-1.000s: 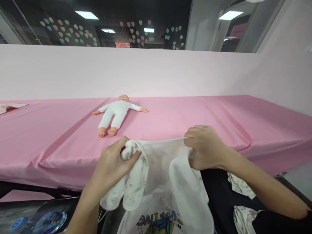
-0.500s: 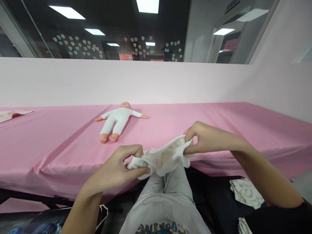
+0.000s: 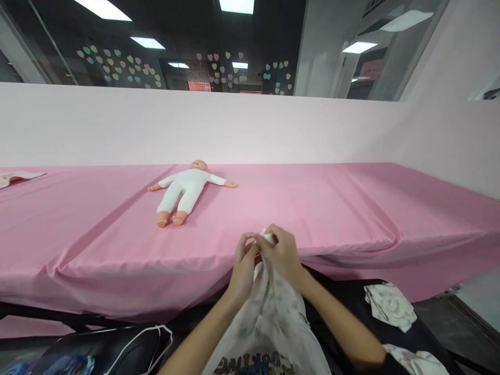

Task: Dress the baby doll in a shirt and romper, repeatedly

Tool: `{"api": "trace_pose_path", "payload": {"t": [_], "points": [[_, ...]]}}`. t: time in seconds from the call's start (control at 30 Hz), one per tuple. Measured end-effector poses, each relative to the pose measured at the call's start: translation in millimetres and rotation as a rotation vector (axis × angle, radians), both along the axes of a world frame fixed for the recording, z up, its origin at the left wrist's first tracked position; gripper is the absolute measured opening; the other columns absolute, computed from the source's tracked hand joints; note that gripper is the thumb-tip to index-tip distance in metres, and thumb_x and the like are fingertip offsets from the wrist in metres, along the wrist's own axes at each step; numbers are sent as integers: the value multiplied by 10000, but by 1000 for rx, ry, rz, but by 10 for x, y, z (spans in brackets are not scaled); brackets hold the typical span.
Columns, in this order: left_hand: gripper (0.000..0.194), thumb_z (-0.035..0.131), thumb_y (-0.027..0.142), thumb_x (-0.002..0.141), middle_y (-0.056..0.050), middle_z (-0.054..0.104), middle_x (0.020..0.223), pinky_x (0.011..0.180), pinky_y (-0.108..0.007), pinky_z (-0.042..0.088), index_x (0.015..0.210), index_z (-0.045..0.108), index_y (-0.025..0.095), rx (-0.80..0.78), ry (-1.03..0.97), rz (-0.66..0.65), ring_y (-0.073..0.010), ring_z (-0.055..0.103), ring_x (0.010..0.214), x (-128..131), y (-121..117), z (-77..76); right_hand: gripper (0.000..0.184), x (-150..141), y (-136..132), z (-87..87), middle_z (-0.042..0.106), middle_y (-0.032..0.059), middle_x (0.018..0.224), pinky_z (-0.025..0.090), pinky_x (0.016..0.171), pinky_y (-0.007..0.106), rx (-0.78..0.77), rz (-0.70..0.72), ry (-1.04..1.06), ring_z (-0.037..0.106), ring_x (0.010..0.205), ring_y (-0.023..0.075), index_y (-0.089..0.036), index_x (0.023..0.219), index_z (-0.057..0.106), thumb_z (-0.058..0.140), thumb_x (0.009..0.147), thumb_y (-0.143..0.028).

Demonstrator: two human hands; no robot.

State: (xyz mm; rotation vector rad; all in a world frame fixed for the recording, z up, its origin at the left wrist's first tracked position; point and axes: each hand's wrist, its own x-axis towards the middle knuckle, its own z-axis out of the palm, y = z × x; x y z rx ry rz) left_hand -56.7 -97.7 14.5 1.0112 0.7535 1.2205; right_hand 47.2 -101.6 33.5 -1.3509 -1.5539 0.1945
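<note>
My left hand (image 3: 242,265) and my right hand (image 3: 282,255) are pressed together just in front of the table edge. Both pinch the top of a small white printed baby garment (image 3: 273,307), which hangs down between my forearms. A baby doll (image 3: 183,188) in a white suit lies on its back on the pink tablecloth (image 3: 312,203), well beyond and to the left of my hands.
More small white printed garments (image 3: 390,304) lie on a black surface at lower right. A black bag with a white cord (image 3: 117,346) sits at lower left. A pale cloth (image 3: 15,178) lies at the table's far left. A pink wall backs the table.
My hands, held apart with the garment stretched between them, have come together at the middle. The garment now hangs down in a bunch from its top.
</note>
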Motion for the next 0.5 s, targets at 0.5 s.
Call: {"api": "trace_pose_path", "payload": {"t": [0.5], "points": [[810,635,33,623,-66,633,1065,784,-407,503,1338,356,293,1195,467,534,-247,610,884,-275,-614,-326,210,388,-775,-159,656,-2,731,440,536,176,-62,315,301,586,625,101,-206,881,664,551,741,-98]]}}
